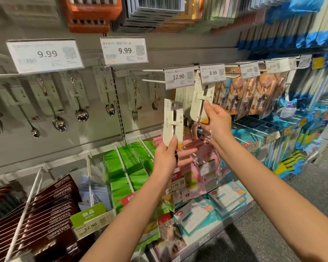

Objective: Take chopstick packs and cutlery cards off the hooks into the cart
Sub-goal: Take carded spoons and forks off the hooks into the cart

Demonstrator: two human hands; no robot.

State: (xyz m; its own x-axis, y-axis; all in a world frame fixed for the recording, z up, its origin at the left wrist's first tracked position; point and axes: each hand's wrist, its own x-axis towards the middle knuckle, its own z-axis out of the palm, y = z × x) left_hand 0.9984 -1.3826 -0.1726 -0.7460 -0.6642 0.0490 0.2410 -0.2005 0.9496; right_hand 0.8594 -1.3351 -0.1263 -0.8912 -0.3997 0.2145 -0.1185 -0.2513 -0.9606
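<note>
While the left hand (168, 156) pinches one cream cutlery card (173, 124) upright, clear of the hooks, the right hand (217, 122) grips a second cutlery card (200, 103) just beneath the 8.99 price tag (212, 73), open air between the two cards.

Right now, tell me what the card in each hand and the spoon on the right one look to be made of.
Card in the left hand: matte cream paperboard, it seems; flat, with die-cut slots. Card in the right hand: the same dull stock, still near its hook. Spoon: probably polished steel; its bowl gives mirror-like reflections.
</note>
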